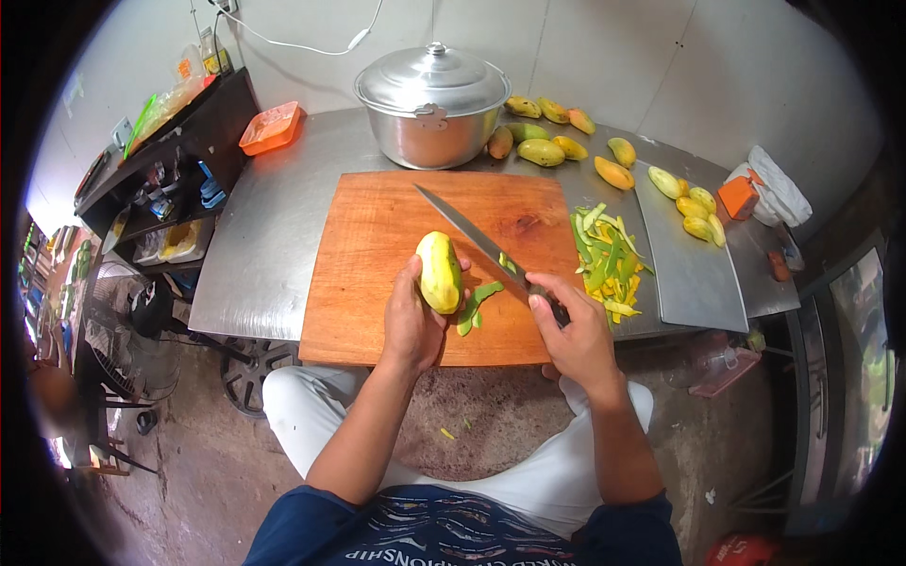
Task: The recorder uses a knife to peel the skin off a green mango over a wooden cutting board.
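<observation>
My left hand (415,322) holds a peeled yellow-green mango (440,272) upright over a wooden cutting board (375,212). In my right hand (575,329) is the dark handle of a long kitchen knife (467,225). Its blade slants to the upper left across the board, apart from the mango, and a bit of green peel clings to it near the handle. A few strips of green peel (478,305) lie on the board between my hands. Right of the board is a heap of green and yellow peelings (607,258).
A lidded aluminium pot (433,113) stands behind the board. Several unpeeled mangoes (541,152) lie right of it. Peeled mangoes (690,205) rest on a grey tray (686,283) at the right. An orange plastic basket (270,127) sits back left on the steel table (262,233).
</observation>
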